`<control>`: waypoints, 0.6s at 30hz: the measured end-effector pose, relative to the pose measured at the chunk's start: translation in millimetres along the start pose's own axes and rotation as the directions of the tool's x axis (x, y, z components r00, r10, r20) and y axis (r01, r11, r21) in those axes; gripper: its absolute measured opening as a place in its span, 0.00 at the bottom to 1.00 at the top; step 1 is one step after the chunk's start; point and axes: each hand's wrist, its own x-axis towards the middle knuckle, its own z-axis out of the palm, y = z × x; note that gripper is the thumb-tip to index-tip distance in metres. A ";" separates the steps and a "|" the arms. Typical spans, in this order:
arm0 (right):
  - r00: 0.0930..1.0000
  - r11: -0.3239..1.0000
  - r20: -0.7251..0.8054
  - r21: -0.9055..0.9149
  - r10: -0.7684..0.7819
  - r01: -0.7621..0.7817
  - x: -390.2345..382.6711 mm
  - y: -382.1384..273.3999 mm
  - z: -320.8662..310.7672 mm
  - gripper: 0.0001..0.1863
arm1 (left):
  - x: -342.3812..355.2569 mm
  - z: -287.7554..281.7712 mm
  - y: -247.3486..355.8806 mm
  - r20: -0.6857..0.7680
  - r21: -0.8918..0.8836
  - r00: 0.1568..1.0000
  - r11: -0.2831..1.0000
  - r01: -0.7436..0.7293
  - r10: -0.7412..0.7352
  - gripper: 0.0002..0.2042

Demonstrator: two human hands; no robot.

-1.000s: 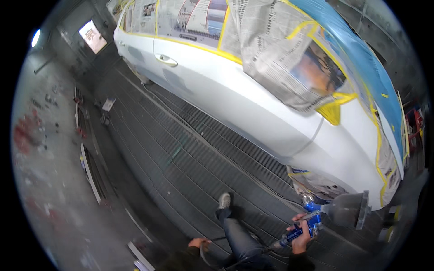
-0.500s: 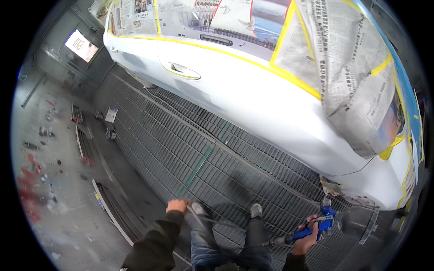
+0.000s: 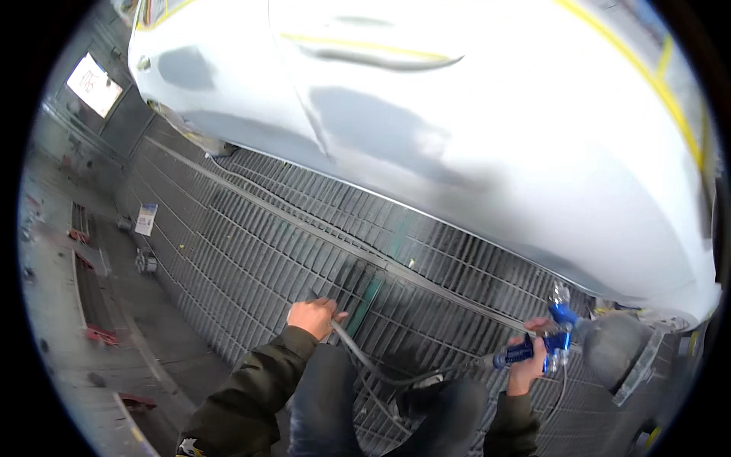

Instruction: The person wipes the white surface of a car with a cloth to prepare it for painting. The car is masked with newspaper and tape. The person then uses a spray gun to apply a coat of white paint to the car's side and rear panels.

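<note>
My right hand (image 3: 527, 372) is wrapped round the handle of a blue spray gun (image 3: 560, 335), low on the right. A large grey cup (image 3: 614, 349) is attached to the gun, and its nozzle end points up toward the car's lower side. From the handle a grey air hose (image 3: 359, 356) runs left to my left hand (image 3: 311, 317), which is closed round it in front of my knee. Above both hands spreads the white side of a car (image 3: 563, 114), with dull grey patches (image 3: 373, 129) on its doors. The gun is close to the lower panel; I cannot tell the exact gap.
Metal floor grating (image 3: 251, 236) lies below. Yellow masking tape (image 3: 640, 57) edges the covered windows. Along the left wall are a small card (image 3: 146, 219), a metal fitting (image 3: 145, 260) and long dark slots. My bent legs (image 3: 327, 404) are just below the hose.
My view has come lower and nearer the car, and my knees are now bent. The left hand has risen slightly with the hose; the gun has moved slightly up.
</note>
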 end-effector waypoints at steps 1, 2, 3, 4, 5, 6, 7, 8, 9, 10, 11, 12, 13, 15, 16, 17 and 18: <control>0.997 0.999 0.070 -0.036 -0.011 0.013 2.9 38.9 12.2 0.21 | 8.5 19.4 -7.4 0.048 0.002 0.999 1.000 -0.017 0.017 0.19; 0.991 0.998 0.137 -0.055 -0.003 0.010 4.3 77.4 27.2 0.21 | 15.3 39.4 -14.6 0.006 0.020 0.997 0.997 -0.071 0.070 0.14; 0.979 0.997 0.205 -0.072 0.002 0.013 5.0 111.7 41.7 0.21 | 18.9 58.1 -25.5 -0.005 0.001 0.990 0.990 -0.144 0.144 0.12; 0.962 0.997 0.274 -0.078 0.014 0.008 4.2 148.5 53.4 0.19 | 22.0 77.4 -37.1 -0.018 -0.016 0.976 0.976 -0.217 0.217 0.11; 0.939 0.996 0.343 -0.094 0.037 -0.005 1.0 187.0 63.7 0.18 | 20.0 97.4 -49.3 -0.023 -0.040 0.959 0.958 -0.283 0.282 0.09; 0.911 0.993 0.409 -0.115 0.056 -0.010 -0.7 217.7 73.2 0.17 | 17.4 115.2 -56.9 -0.006 -0.055 0.948 0.946 -0.319 0.319 0.10; 0.889 0.997 0.454 -0.071 0.052 -0.022 -5.5 249.3 84.7 0.15 | 11.0 130.4 -64.9 0.033 -0.069 0.938 0.937 -0.341 0.344 0.10; 0.860 0.994 0.500 -0.096 0.101 -0.060 -10.0 278.2 95.5 0.15 | 4.0 139.7 -71.6 0.064 -0.079 0.929 0.930 -0.360 0.365 0.09; 0.830 0.988 0.538 -0.125 0.147 -0.094 -12.2 300.8 105.8 0.15 | 0.0 139.4 -75.0 0.095 -0.090 0.915 0.919 -0.384 0.392 0.09; 0.814 0.985 0.555 -0.124 0.170 -0.122 -12.8 325.2 117.6 0.15 | -1.6 137.5 -79.2 0.070 -0.091 0.918 0.919 -0.384 0.391 0.07; 0.798 0.980 0.570 -0.123 0.198 -0.155 -14.0 349.1 129.5 0.16 | -2.8 129.3 -81.9 0.051 -0.091 0.920 0.920 -0.382 0.387 0.05; 0.803 0.980 0.562 -0.126 0.199 -0.154 -17.9 373.5 144.4 0.16 | -7.9 123.7 -84.8 0.040 -0.088 0.925 0.924 -0.373 0.377 0.04; 0.811 0.982 0.554 -0.123 0.190 -0.146 -19.7 392.1 164.1 0.16 | -11.6 120.0 -88.7 0.044 -0.063 0.931 0.931 -0.361 0.363 0.03; 0.811 0.977 0.547 -0.072 0.206 -0.200 -26.6 408.7 205.5 0.18 | -20.2 115.6 -95.3 0.049 -0.014 0.940 0.942 -0.337 0.337 0.03; 0.807 0.976 0.552 -0.068 0.211 -0.208 -25.7 413.5 224.3 0.18 | -22.8 116.7 -98.0 -0.010 -0.029 0.942 0.941 -0.336 0.336 0.03; 0.799 0.972 0.560 -0.061 0.221 -0.227 -28.2 416.0 244.4 0.19 | -28.8 110.5 -99.3 -0.009 -0.024 0.948 0.948 -0.317 0.317 0.03; 0.791 0.968 0.565 -0.061 0.236 -0.244 -29.2 419.5 255.2 0.20 | -34.3 104.5 -99.3 -0.009 -0.026 0.954 0.954 -0.299 0.299 0.03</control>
